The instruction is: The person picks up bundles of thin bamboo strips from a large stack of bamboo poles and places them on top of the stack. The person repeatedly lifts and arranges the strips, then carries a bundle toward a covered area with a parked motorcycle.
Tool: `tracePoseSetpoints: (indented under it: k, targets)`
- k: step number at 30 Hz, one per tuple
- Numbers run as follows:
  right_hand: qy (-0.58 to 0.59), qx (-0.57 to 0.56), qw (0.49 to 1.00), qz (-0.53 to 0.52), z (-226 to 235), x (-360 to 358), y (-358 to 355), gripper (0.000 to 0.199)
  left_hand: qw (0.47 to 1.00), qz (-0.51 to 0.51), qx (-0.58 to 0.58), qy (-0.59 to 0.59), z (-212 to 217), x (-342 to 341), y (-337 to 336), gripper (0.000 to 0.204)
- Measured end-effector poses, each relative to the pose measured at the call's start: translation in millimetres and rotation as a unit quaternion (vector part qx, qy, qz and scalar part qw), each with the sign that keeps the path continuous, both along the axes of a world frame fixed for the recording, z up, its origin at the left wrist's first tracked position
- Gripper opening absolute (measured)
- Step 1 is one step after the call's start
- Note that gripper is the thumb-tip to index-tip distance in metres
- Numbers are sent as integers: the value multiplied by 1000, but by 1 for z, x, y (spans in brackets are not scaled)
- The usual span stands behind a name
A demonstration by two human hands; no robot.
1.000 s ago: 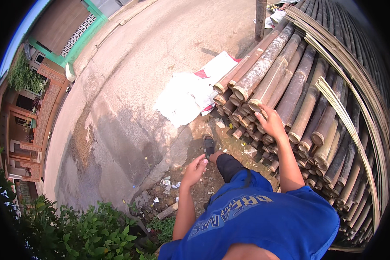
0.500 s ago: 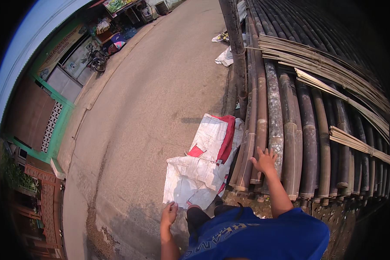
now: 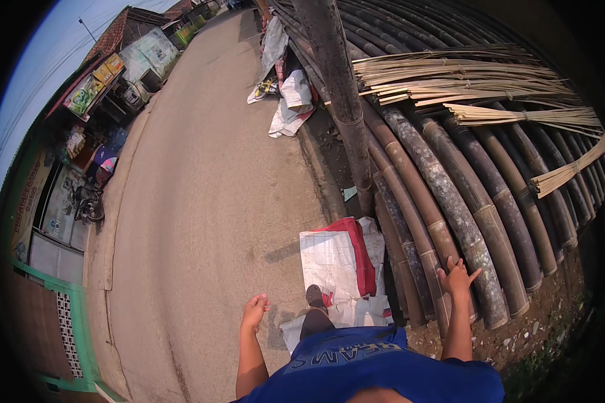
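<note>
My right hand (image 3: 458, 277) has its fingers spread at the near ends of long dark bamboo poles (image 3: 501, 198). It seems to rest on a brown pole beside one blotched with pale patches (image 3: 444, 174). Nothing is held in it. Over the road hangs my left hand (image 3: 254, 311), its fingers loosely bent and no object visible in them. Between the hands, flattened white sacks with a red strip (image 3: 329, 258) lie on the ground, and my dark shoe (image 3: 314, 295) is on them.
An upright post (image 3: 333, 80) stands at the stack's left edge. Bundles of thin split bamboo strips (image 3: 464, 87) lie across the poles. More sacks (image 3: 292, 101) sit farther up the paved road (image 3: 188, 168). Shopfronts and a parked motorbike (image 3: 87, 203) line the left side.
The view has swung so the road's far end shows and the poles slant. My feet have moved onto the sacks. My left hand is farther forward; my right hand remains at the pole ends.
</note>
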State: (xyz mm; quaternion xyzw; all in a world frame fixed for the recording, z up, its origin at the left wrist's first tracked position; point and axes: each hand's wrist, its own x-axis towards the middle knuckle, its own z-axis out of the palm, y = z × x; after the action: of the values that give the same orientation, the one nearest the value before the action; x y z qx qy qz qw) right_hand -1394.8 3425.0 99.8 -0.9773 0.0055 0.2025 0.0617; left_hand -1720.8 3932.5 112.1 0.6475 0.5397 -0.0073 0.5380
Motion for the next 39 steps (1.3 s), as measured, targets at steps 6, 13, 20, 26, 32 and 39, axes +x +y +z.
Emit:
tracePoseSetpoints:
  k: [6,13,20,26,32,39]
  targets:
    - [116,3,986,-118,15,20,126,73,986,-110,77,-100,34,188,232,52]
    - [58,303,951,5,59,76,340,64,942,-253,-5,-222,90,425,304,77]
    - [95,560,821,59,95,179,529,55,865,-414,-40,-280,119,656,299,92]
    - [-62,575,815,44,132,340,613,55,821,-526,-22,-220,124,869,280,102]
    - [-147,679,699,-167,154,479,632,63,787,-577,-25,-219,117,1057,238,105]
    - [-313,540,678,-388,105,671,614,79,712,-687,22,-145,63,1250,144,113]
